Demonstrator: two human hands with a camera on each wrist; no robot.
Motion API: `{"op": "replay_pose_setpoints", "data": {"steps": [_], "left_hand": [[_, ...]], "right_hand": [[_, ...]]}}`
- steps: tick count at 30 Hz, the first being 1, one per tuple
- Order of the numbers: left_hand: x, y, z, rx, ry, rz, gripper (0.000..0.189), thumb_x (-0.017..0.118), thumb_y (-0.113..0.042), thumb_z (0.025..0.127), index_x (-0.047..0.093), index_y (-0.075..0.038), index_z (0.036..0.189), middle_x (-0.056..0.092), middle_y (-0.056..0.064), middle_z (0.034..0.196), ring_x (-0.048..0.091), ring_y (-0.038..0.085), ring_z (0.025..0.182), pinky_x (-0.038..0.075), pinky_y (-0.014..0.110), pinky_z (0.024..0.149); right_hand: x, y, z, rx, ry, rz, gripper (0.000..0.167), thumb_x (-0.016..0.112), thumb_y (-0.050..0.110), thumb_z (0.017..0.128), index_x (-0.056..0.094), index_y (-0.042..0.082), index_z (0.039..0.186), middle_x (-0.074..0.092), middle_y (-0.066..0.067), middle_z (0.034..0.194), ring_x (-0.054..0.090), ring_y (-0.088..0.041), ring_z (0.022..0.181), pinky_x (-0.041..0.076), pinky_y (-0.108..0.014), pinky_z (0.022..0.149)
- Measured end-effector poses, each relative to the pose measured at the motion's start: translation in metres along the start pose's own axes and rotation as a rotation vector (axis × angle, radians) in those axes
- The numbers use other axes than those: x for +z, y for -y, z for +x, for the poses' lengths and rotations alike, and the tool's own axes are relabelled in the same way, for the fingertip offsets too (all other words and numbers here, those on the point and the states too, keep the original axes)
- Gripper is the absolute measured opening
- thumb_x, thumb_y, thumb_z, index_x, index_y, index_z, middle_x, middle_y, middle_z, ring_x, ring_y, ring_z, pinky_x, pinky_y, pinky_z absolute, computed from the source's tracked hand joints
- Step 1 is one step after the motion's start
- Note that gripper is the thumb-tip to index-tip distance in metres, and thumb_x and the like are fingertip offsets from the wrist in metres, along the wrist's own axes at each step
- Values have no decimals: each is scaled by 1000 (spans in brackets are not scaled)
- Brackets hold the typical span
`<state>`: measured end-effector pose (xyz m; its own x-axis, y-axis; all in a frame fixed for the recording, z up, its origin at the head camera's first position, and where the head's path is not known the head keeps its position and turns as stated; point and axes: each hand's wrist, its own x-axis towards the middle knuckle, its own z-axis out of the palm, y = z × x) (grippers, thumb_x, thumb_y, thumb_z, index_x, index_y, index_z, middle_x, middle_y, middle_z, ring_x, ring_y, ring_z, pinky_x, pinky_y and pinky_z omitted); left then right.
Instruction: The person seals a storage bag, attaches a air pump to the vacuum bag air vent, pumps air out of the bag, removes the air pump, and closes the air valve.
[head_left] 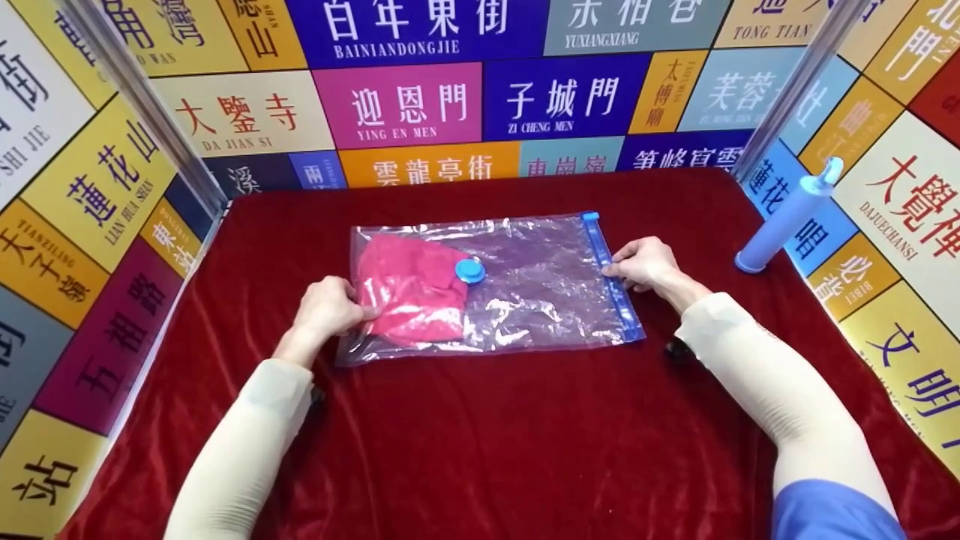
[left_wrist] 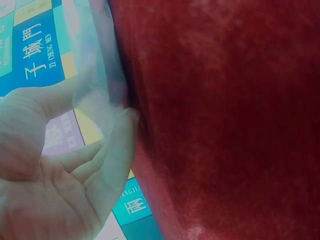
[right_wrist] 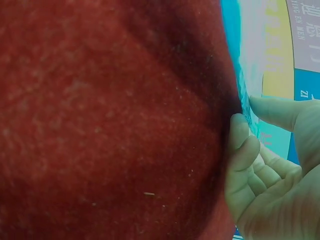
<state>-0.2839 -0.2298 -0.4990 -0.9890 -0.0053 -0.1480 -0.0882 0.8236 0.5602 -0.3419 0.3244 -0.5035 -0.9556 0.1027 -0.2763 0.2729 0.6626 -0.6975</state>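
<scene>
A clear vacuum storage bag (head_left: 532, 307) lies flat, with folded pink cloth (head_left: 412, 289) inside its left half. On top of the bag is a round blue valve cap (head_left: 470, 271), beside the cloth. A blue zip strip (head_left: 621, 307) runs down the right end, its slider (head_left: 590, 217) at the far corner. My left hand (head_left: 326, 305) pinches the bag's left edge; up close, the left wrist view has the film (left_wrist: 97, 60) between thumb and fingers. At the zip end, my right hand (head_left: 646, 264) pinches the blue strip's edge between thumb and index finger.
A blue hand pump (head_left: 784, 221) stands upright at the right side of the table. Dark red velvet (head_left: 510, 442) covers the tabletop. Panels (head_left: 405, 105) printed with colourful signs enclose the back and both sides, with metal posts (head_left: 161, 105) at the corners.
</scene>
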Motion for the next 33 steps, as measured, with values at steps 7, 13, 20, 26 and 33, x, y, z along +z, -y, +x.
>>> {"op": "replay_pose_setpoints", "data": {"steps": [7, 13, 20, 26, 33], "left_hand": [[0, -3, 1, 36, -65, 57, 54, 92, -41, 87, 77, 2, 117, 81, 25, 110, 74, 42, 103, 62, 58, 96], [3, -11, 4, 57, -106, 101, 52, 90, -38, 85, 74, 1, 116, 79, 27, 114, 74, 49, 108, 61, 63, 99], [7, -22, 8, 125, -147, 182, 49, 87, -40, 86, 74, 2, 108, 77, 29, 115, 73, 53, 111, 61, 65, 98], [13, -35, 10, 167, -158, 196, 46, 90, -41, 87, 77, -1, 105, 78, 24, 108, 73, 51, 109, 62, 61, 96], [19, -58, 15, 245, -165, 181, 42, 87, -39, 93, 77, -2, 109, 80, 20, 99, 75, 46, 101, 62, 59, 90]], "right_hand": [[-3, 6, -2, -23, -46, -43, 44, 96, 25, 87, 77, 3, 120, 86, -5, 89, 78, -9, 63, 63, -29, 57], [-3, 13, -2, -60, -96, -125, 39, 97, 28, 86, 81, 7, 115, 87, -12, 92, 79, -13, 66, 64, -29, 56], [8, 30, -5, -112, -111, -181, 36, 96, 30, 87, 83, 9, 113, 86, -7, 90, 82, -21, 72, 64, -30, 57], [23, 48, -7, -172, -76, -232, 37, 93, 32, 89, 84, 11, 117, 87, -11, 100, 84, -30, 87, 66, -30, 66], [37, 67, -9, -233, -64, -278, 35, 89, 36, 92, 84, 11, 116, 85, -14, 120, 74, -36, 120, 57, -55, 110]]}}
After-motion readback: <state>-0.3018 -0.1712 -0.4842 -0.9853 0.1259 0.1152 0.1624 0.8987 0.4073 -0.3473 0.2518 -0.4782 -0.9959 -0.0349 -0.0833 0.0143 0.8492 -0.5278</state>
